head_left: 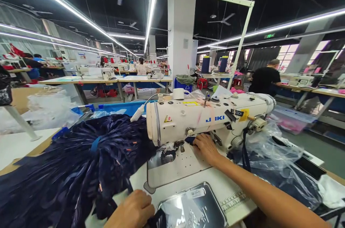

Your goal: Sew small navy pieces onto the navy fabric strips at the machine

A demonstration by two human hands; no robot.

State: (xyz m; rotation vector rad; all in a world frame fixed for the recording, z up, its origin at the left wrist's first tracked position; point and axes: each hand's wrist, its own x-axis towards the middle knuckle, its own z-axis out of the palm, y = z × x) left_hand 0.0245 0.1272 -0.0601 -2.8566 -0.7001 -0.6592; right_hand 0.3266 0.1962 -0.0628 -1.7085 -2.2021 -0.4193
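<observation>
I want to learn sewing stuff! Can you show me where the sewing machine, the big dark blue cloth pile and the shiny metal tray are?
sewing machine (205, 118), head view, on its white arm by the blue lettering.
dark blue cloth pile (72, 167), head view, middle of the heap.
metal tray (207, 210), head view, on its shiny floor.

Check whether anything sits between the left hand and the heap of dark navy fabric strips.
Nothing visible does: the left hand already rests at the near edge of the heap of dark navy fabric strips, apparently touching it.
</observation>
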